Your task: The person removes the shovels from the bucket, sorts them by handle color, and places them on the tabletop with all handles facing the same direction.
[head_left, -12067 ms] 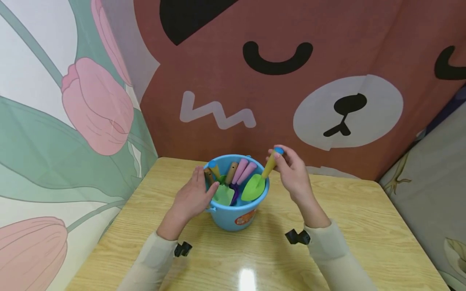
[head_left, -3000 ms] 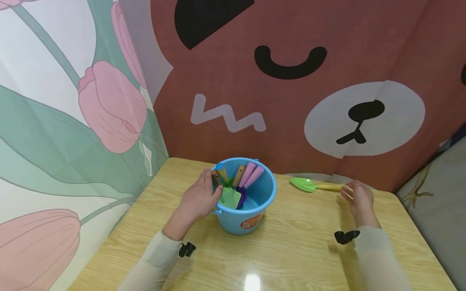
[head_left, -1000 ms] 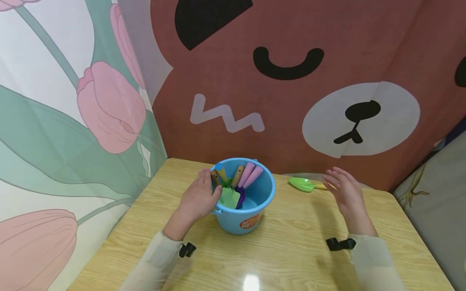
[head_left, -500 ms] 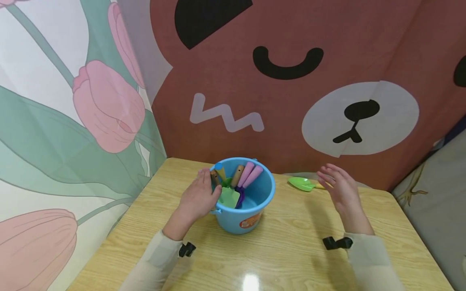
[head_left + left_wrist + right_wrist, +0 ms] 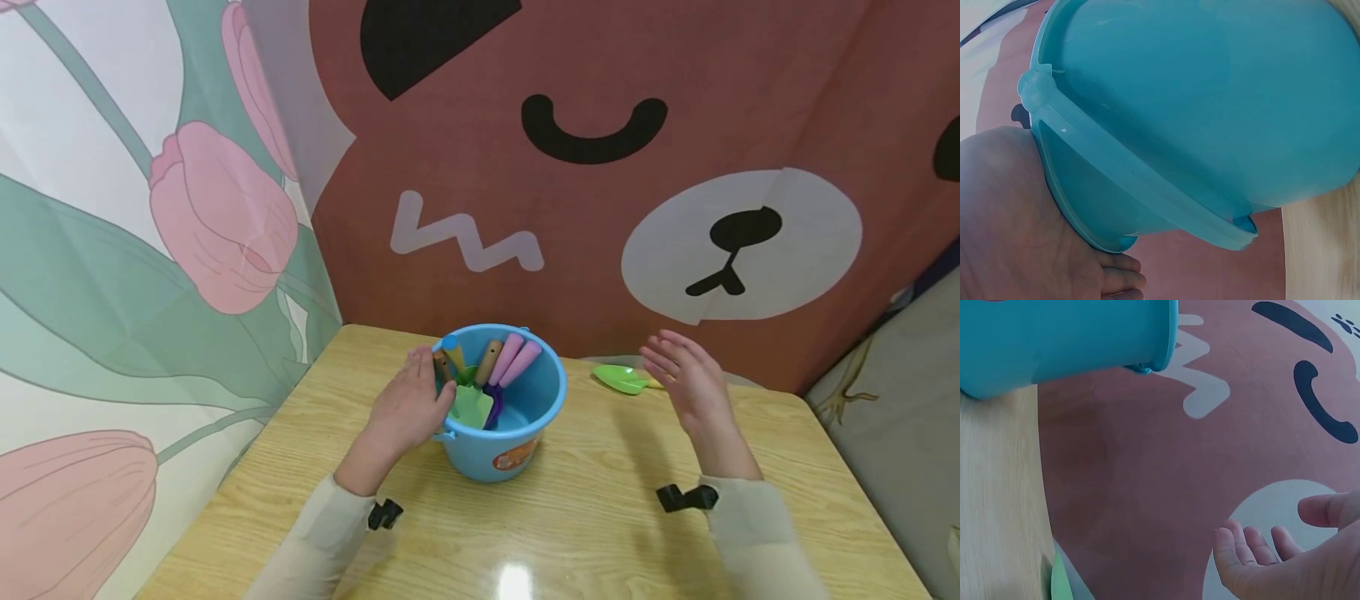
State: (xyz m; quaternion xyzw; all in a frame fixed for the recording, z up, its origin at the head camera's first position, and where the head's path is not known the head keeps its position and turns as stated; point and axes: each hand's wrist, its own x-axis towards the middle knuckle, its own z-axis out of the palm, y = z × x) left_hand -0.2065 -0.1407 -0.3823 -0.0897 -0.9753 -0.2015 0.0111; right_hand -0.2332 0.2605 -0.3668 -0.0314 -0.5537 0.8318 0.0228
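Observation:
A light blue toy bucket (image 5: 491, 457) stands on the table, holding several toy garden tools. Among them are pink handles (image 5: 520, 364), brown handles, a yellow handle with a blue end (image 5: 453, 350), a pale green blade (image 5: 471, 407) and a purple part. My left hand (image 5: 405, 408) rests on the bucket's left rim, fingers straight; the left wrist view shows the palm against the rim, beside the bucket's carrying handle (image 5: 1129, 172). A green trowel (image 5: 619, 379) lies at the table's back, its yellow handle partly hidden behind my right hand (image 5: 692, 390), which hovers empty with fingers loosely extended.
The wood-grain table (image 5: 585, 533) ends at a brown bear-print backdrop (image 5: 450, 300) behind the bucket. A tulip-print cloth (image 5: 217, 225) stands on the left and a grey cloth (image 5: 892, 400) on the right. Black wrist devices (image 5: 686, 498) sit at both cuffs.
Earlier my right hand held the trowel over the bucket, then laid it on the table. It has since let go, risen and drifted left. My left hand stays at the rim.

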